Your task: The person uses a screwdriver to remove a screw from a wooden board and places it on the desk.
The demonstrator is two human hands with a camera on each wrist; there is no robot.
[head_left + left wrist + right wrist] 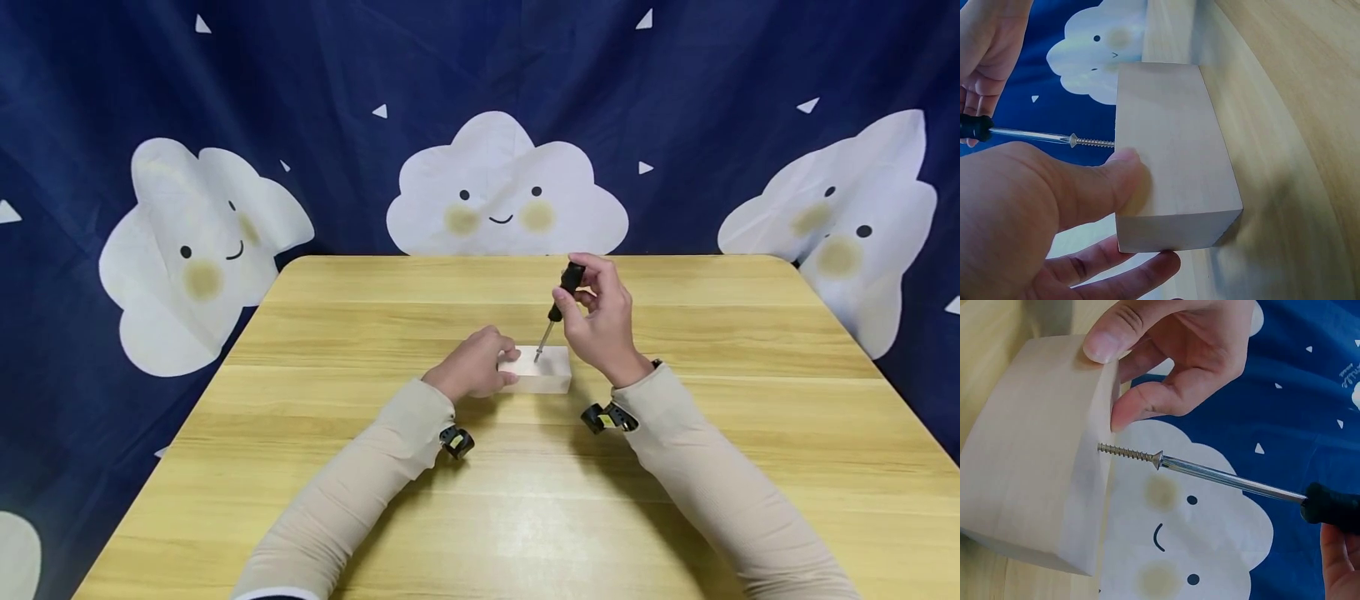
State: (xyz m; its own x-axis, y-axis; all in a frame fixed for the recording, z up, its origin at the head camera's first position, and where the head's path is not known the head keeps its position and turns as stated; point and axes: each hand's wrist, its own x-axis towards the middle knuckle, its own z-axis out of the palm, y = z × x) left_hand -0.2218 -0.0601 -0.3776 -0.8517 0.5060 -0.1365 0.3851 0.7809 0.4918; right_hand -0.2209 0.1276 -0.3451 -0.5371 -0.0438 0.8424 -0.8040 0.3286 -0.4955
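Note:
A pale wooden block (pixel 543 382) lies on the table in front of the person. The left hand (pixel 472 364) grips its left end, thumb on the near side and fingers round the far side. Standing at the block's top face is a silver screw (pixel 1125 452), most of its thread exposed and its tip at the wood. A screwdriver (pixel 567 287) with a black handle leans slightly right in the head view, its shaft (pixel 1229 478) meeting the screw head in line. Thumb and fingers of the right hand (pixel 602 325) hold the handle above the block.
The light wood-grain table (pixel 337 467) reaches back to a dark blue curtain (pixel 337 67) printed with white clouds. Each wrist carries a small black camera, the left one (pixel 457 442) and the right one (pixel 600 418) both close over the tabletop.

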